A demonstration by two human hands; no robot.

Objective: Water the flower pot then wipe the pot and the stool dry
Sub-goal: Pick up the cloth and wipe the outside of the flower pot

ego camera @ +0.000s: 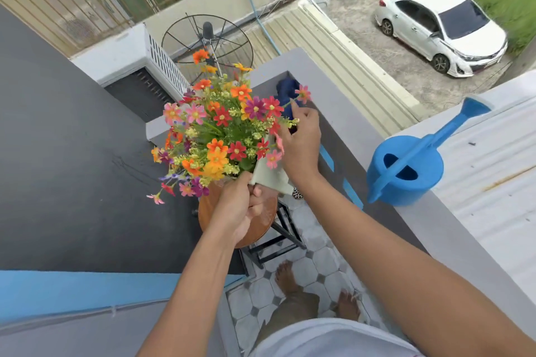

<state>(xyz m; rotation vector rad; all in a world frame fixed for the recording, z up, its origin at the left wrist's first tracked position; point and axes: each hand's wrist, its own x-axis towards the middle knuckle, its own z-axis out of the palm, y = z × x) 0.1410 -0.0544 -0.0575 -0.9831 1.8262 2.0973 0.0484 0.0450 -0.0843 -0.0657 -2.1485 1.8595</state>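
Observation:
A bunch of orange, red and pink flowers (220, 130) fills the flower pot, hiding nearly all of it. The pot stands on a round wooden stool (262, 224) with black metal legs. My left hand (237, 209) is closed on a pale cloth (269, 178) pressed against the pot's near right side. Among the blooms on the pot's right side, my right hand (301, 145) curls its fingers around the pot's edge. The blue watering can (406, 168) rests upright on the grey balcony wall to the right, apart from both hands.
The grey balcony wall (342, 124) runs close along the stool's right side. A dark blue cloth (287, 90) lies in its far corner. A dark wall (72, 168) closes the left. My bare feet (287, 275) stand on the tiled floor by the stool.

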